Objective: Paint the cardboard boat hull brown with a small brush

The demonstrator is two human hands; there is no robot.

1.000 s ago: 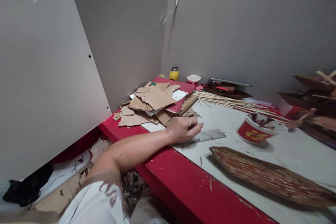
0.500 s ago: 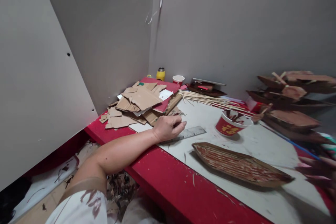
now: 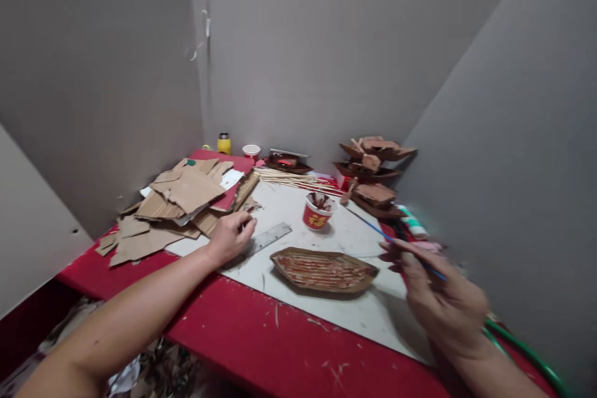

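Observation:
My right hand grips a thin paintbrush with a blue handle, its tip pointing left toward the paper cup. That red and white cup has dark brown smears inside its rim. Between my hands lies a small cardboard boat, its ridged inside streaked with reddish brown. My left hand rests at the edge of the white board, fingers curled in, with no object visible in them. Beside it, a metal ruler lies partly hidden by the hand.
Torn cardboard pieces are heaped at the left. Thin wooden sticks lie at the back. Several brown model boats are stacked back right, near a white and green tube. A yellow bottle stands in the corner.
The view has swung to the right, bringing my right hand and the paintbrush fully into sight. My left hand stays by the ruler, and the boat and cup remain in place.

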